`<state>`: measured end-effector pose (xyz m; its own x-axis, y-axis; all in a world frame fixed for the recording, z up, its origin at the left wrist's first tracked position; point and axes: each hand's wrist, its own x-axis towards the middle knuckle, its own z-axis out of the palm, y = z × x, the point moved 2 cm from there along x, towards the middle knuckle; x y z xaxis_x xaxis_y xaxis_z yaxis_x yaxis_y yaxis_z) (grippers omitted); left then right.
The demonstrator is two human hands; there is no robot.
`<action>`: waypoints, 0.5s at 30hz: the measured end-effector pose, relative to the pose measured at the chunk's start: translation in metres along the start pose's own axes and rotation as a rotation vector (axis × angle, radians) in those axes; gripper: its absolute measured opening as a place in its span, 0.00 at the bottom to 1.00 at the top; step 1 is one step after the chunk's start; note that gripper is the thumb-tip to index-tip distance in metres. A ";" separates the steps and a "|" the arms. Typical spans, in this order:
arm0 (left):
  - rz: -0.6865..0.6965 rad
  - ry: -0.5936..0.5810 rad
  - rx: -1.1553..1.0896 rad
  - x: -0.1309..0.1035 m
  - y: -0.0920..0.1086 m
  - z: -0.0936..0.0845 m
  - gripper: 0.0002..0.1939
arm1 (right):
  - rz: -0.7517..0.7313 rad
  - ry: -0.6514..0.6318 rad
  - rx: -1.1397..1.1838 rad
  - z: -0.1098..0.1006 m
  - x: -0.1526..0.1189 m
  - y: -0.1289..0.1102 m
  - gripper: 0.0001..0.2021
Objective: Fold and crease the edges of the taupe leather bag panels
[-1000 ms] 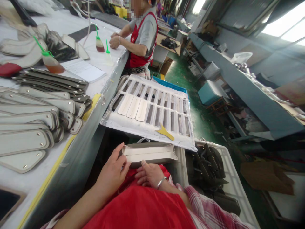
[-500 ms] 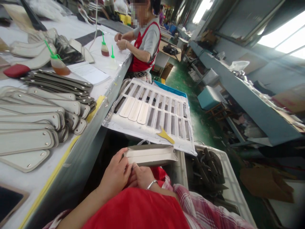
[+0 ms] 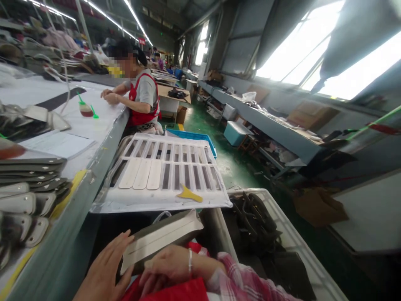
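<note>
The left hand, open with thumb apart, is at the eight-o'clock end of the grey-and-white piece, whose long axis runs eight to two. The right hand, fingers curled (whether gripping, I cannot tell), overlaps its near long edge at five o'clock, nearer the piece's middle.

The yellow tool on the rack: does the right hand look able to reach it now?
Probably yes. The yellow tool lies uncovered near the close edge of the white rack, ahead of the right hand. The grey and white piece is between them, but the hand could likely go over it.
</note>
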<state>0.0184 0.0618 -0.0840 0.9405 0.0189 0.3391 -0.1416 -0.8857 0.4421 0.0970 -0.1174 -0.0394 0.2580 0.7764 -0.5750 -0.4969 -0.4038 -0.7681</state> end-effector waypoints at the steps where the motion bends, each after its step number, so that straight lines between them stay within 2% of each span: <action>1: 0.035 -0.019 0.001 0.009 0.003 0.002 0.22 | -0.043 0.012 0.032 -0.019 -0.016 -0.006 0.18; 2: 0.054 -0.047 -0.014 0.022 0.007 0.006 0.20 | -0.119 0.153 0.039 -0.045 -0.029 -0.012 0.19; 3: 0.052 -0.092 -0.047 0.036 0.013 0.010 0.18 | -0.182 0.376 -0.033 -0.074 -0.041 -0.017 0.20; 4: 0.034 -0.158 -0.100 0.053 0.019 0.016 0.17 | -0.188 0.599 -0.196 -0.105 -0.049 -0.020 0.21; 5: 0.001 -0.238 -0.168 0.071 0.027 0.022 0.17 | -0.118 0.769 -0.409 -0.136 -0.053 -0.021 0.21; 6: -0.038 -0.329 -0.243 0.089 0.034 0.030 0.18 | -0.079 0.850 -0.490 -0.164 -0.051 -0.021 0.20; 8: -0.089 -0.519 -0.389 0.125 0.050 0.046 0.18 | -0.022 0.907 -0.621 -0.212 -0.035 -0.017 0.14; 10: -0.078 -0.688 -0.501 0.154 0.064 0.061 0.18 | 0.017 0.928 -0.740 -0.245 -0.009 -0.012 0.09; 12: -0.055 -0.820 -0.581 0.171 0.073 0.073 0.19 | 0.052 0.932 -0.844 -0.265 0.021 -0.005 0.13; 15: -0.060 -0.913 -0.668 0.183 0.075 0.084 0.19 | 0.116 0.903 -0.945 -0.280 0.057 0.000 0.19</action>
<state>0.2054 -0.0396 -0.0584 0.7861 -0.5350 -0.3094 0.0322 -0.4645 0.8850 0.3439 -0.2088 -0.1506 0.8967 0.2678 -0.3525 0.1199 -0.9134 -0.3891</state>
